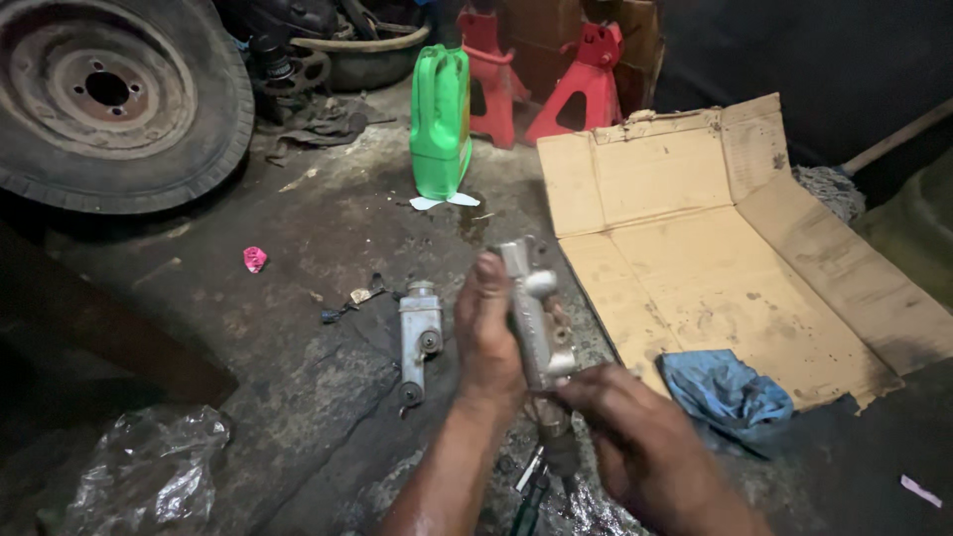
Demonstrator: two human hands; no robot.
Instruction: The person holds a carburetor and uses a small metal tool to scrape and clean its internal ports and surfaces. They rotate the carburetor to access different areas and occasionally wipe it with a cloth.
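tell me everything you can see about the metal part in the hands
The metal part is a long, dull grey cast cylinder body with round ports and bosses along its side, looking greasy and worn. It is held above the floor, pointing away from the person. The left hand wraps its left side; the right hand grips its near end, where a darker piece sticks out.

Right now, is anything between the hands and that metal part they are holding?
Nothing visible. The left hand wraps the metal cylinder along its side, and the right hand grips its lower end. A second cylinder lies apart on the floor, left of the hands.
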